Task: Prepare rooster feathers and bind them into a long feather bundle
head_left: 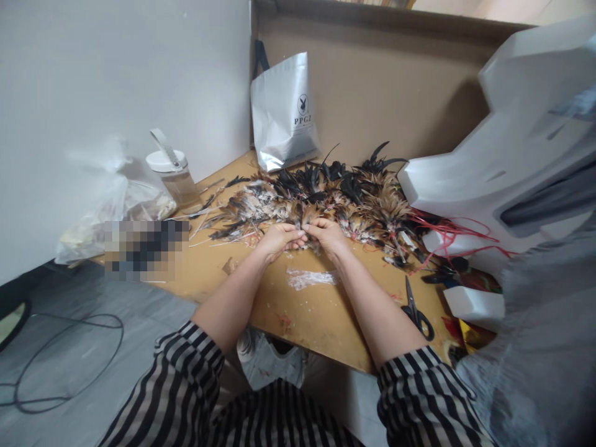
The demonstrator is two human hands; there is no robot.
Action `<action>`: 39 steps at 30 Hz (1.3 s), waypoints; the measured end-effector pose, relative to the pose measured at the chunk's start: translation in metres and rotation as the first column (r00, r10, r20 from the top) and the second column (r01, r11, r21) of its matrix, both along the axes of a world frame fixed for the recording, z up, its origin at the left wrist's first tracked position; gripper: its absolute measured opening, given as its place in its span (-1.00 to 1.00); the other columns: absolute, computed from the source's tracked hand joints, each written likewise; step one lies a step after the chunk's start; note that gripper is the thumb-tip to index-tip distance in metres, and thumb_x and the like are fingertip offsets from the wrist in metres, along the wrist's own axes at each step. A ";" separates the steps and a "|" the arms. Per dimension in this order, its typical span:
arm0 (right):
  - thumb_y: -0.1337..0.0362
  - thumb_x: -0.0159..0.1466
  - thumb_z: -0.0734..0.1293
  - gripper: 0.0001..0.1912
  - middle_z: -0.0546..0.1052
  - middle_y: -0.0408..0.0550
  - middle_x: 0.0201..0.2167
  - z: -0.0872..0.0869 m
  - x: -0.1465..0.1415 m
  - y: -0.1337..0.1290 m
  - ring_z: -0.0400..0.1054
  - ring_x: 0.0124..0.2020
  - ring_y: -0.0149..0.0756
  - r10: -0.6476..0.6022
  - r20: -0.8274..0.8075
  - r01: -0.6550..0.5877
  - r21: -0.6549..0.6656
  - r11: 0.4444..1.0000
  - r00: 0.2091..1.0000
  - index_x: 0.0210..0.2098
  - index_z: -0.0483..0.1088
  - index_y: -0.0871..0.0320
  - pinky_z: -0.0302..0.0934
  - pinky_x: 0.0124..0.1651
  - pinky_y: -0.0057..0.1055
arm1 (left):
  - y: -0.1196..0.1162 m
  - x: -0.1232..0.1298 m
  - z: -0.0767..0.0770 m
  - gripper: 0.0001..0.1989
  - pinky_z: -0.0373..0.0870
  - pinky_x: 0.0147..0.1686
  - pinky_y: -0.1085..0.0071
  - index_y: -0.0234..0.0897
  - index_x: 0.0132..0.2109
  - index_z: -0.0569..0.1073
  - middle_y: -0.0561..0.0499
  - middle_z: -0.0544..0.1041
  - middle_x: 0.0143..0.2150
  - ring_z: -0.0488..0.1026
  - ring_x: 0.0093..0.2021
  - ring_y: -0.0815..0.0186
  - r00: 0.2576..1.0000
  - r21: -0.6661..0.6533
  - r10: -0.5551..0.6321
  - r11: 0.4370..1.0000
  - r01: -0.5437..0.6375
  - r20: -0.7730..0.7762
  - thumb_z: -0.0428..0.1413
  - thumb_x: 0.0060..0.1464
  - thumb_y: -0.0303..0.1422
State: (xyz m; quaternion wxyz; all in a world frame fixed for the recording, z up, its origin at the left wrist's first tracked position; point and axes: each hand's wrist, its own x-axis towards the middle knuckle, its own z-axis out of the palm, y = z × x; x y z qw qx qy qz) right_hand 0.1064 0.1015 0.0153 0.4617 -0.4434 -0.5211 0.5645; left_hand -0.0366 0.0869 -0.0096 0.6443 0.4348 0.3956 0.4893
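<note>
My left hand and my right hand meet at the front edge of a wide pile of brown, white and black feathers. Fingers of both hands are pinched together, thumbs nearly touching. Small brown feathers stick up just behind the fingertips; whether they are held or lie in the pile is unclear. What the pinches hold is too small to make out. A crumpled piece of clear plastic lies on the wooden table just below my hands.
Black scissors lie at the right, near red strings and white foam. A silver bag stands behind the feathers. At the left are a lidded cup and a plastic bag. A cable lies on the floor.
</note>
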 end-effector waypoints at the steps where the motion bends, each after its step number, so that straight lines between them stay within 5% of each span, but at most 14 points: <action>1: 0.14 -0.21 0.48 -0.68 0.28 -0.29 -0.77 0.000 0.000 0.000 0.06 -0.72 -0.56 -0.004 0.002 0.004 0.005 1.000 1.000 -0.61 0.33 0.20 -0.08 -0.64 -0.55 | 0.000 0.000 0.000 -0.85 0.31 -0.53 0.60 -0.44 -0.45 0.50 -0.08 0.52 -0.50 0.39 -0.55 0.50 1.000 0.007 0.000 1.000 0.000 -0.017 0.24 -0.16 -0.40; 11: 0.13 -0.17 0.47 -0.67 0.30 -0.25 -0.77 -0.003 -0.002 0.000 0.03 -0.73 -0.56 0.013 -0.019 -0.014 -0.013 1.000 1.000 -0.64 0.30 0.20 -0.11 -0.64 -0.54 | -0.001 0.004 0.001 -0.79 0.30 -0.55 0.57 -0.42 -0.47 0.50 -0.01 0.47 -0.60 0.37 -0.61 0.48 0.988 0.105 0.032 0.994 -0.016 -0.154 0.24 -0.17 -0.31; 14: 0.10 -0.15 0.45 -0.66 0.33 -0.24 -0.71 -0.004 -0.002 0.001 0.07 -0.70 -0.54 0.006 -0.013 -0.005 0.015 1.000 1.000 -0.50 0.37 0.20 -0.06 -0.62 -0.52 | -0.001 0.002 0.002 -0.83 0.31 -0.54 0.60 -0.42 -0.44 0.50 -0.03 0.51 -0.53 0.43 -0.55 0.47 0.998 0.043 0.060 0.997 -0.059 -0.025 0.24 -0.16 -0.36; 17: 0.08 -0.08 0.42 -0.60 0.39 -0.20 -0.59 -0.003 -0.002 0.001 0.15 -0.62 -0.49 -0.017 0.117 -0.006 0.191 0.982 0.993 -0.31 0.38 0.19 0.05 -0.53 -0.50 | 0.002 -0.003 0.002 -0.88 0.34 -0.50 0.61 -0.41 -0.40 0.49 -0.04 0.53 -0.48 0.47 -0.47 0.44 0.979 -0.058 0.109 0.993 -0.100 0.175 0.23 -0.15 -0.43; 21: 0.15 0.01 0.38 -0.65 0.44 -0.13 -0.44 0.003 -0.002 -0.006 0.24 -0.50 -0.41 -0.171 0.483 -0.117 0.510 0.852 0.859 -0.21 0.37 0.13 0.11 -0.38 -0.45 | 0.004 -0.008 0.002 -0.90 0.34 -0.50 0.60 -0.41 -0.38 0.48 -0.03 0.52 -0.46 0.45 -0.50 0.47 0.941 -0.152 0.124 0.985 -0.079 0.314 0.22 -0.14 -0.50; 24: 0.21 0.07 0.33 -0.71 0.47 -0.06 -0.34 0.007 -0.003 -0.014 0.29 -0.38 -0.32 -0.295 0.644 -0.242 0.610 0.755 0.706 -0.20 0.36 0.11 0.09 -0.31 -0.42 | 0.004 -0.007 -0.001 -0.87 0.34 -0.49 0.59 -0.40 -0.38 0.47 -0.04 0.53 -0.44 0.43 -0.50 0.49 0.948 -0.172 0.086 0.985 -0.033 0.307 0.25 -0.16 -0.48; 29: 0.20 0.15 0.25 -0.81 0.48 -0.03 -0.35 0.005 -0.006 -0.020 0.30 -0.34 -0.27 -0.399 0.681 -0.248 0.646 0.722 0.614 -0.26 0.36 0.13 0.06 -0.31 -0.42 | 0.004 -0.003 -0.005 -0.81 0.34 -0.44 0.57 -0.38 -0.38 0.49 -0.04 0.53 -0.43 0.41 -0.49 0.49 0.961 -0.146 0.034 0.989 0.007 0.274 0.29 -0.23 -0.43; 32: 0.19 0.12 0.28 -0.82 0.47 -0.05 -0.38 0.002 -0.005 -0.016 0.30 -0.36 -0.28 -0.369 0.648 -0.204 0.634 0.746 0.666 -0.31 0.37 0.13 0.08 -0.31 -0.42 | 0.003 -0.002 -0.004 -0.78 0.31 -0.45 0.58 -0.39 -0.41 0.49 -0.03 0.52 -0.45 0.40 -0.49 0.49 0.970 -0.128 0.058 0.991 -0.029 0.234 0.31 -0.27 -0.40; 37: 0.15 0.00 0.37 -0.70 0.48 -0.09 -0.42 0.004 0.001 -0.002 0.30 -0.47 -0.38 0.048 0.370 -0.182 0.335 0.924 0.928 -0.31 0.38 0.17 0.16 -0.38 -0.45 | 0.002 -0.002 0.003 -0.79 0.24 -0.50 0.60 -0.38 -0.49 0.49 0.02 0.48 -0.55 0.36 -0.52 0.50 0.985 0.020 0.156 0.987 -0.158 0.070 0.30 -0.28 -0.33; 39: 0.13 0.00 0.37 -0.72 0.48 -0.12 -0.49 0.005 0.003 0.001 0.28 -0.52 -0.41 0.096 0.226 -0.152 0.244 0.958 0.969 -0.37 0.39 0.19 0.16 -0.42 -0.47 | 0.001 -0.001 0.005 -0.80 0.21 -0.53 0.59 -0.38 -0.53 0.49 0.02 0.46 -0.58 0.33 -0.55 0.49 0.987 0.113 0.156 0.982 -0.150 -0.043 0.29 -0.28 -0.32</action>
